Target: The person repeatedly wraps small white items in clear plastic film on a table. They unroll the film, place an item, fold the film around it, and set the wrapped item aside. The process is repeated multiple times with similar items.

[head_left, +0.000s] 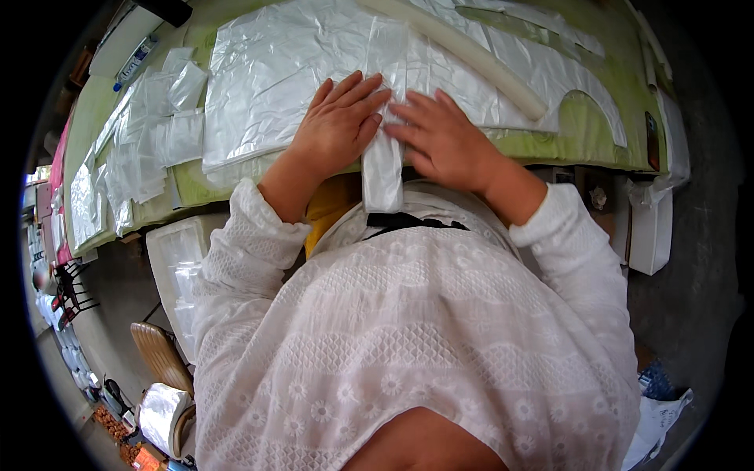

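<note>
A long, narrow folded strip of see-through plastic runs from the tabletop over the near edge toward my waist. My left hand lies flat with fingers stretched out, its fingertips at the strip's left side. On the other side, my right hand has its fingers spread and slightly blurred, close to the strip's right edge. Beneath both hands is a broad layer of wrinkled plastic sheeting. Neither hand grips anything.
A pale rod lies slantwise across the sheeting at the right. Folded plastic pieces are heaped at the left of the green-covered table. A bottle lies at the far left. A white crate stands below the table's left part.
</note>
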Available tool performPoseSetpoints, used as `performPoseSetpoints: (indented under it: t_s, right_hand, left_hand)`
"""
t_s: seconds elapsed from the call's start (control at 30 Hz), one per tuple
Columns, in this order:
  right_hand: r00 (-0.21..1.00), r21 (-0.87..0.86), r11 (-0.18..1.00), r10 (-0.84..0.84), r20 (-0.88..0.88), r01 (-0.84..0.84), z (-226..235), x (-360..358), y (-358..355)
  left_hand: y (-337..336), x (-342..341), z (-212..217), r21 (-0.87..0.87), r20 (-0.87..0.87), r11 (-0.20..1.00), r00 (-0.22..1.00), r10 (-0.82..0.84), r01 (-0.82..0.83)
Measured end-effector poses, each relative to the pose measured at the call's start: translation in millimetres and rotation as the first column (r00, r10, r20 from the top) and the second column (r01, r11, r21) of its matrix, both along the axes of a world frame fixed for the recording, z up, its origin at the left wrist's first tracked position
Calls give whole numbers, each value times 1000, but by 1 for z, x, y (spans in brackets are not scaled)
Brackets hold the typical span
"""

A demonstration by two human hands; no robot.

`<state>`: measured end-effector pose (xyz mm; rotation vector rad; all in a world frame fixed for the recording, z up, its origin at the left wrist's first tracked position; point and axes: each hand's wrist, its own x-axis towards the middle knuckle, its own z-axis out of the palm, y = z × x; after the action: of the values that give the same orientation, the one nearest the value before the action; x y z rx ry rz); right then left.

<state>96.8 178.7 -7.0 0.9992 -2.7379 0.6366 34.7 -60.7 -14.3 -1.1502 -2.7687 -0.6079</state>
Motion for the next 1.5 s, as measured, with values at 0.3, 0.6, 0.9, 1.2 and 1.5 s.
performPoseSetpoints:
  t_s: [0.3, 0.6, 0.9, 1.2, 1.5]
  right_hand:
    - [998, -143, 990, 3, -64, -12, 4, 23, -23]
    - [887, -528, 731, -237, 396, 431, 8, -6, -23]
    - [720, -154, 797, -421, 553, 584, 18, -57, -28]
    - [629, 70, 827, -476, 615, 558, 29, -75, -31]
    - [599, 48, 790, -501, 624, 611, 33, -70, -34]
  left_hand:
    - [-5, -3, 10, 130, 193, 991, 981, -3, -23]
    - [-3, 7, 19, 71, 154, 997, 988, -21, 10]
    - [12, 1, -13, 289, 73, 937, 980, 184, -197]
    - [18, 1, -7, 285, 34, 888, 930, 366, -360]
    - [36, 3, 12, -110, 49, 986, 990, 130, -124]
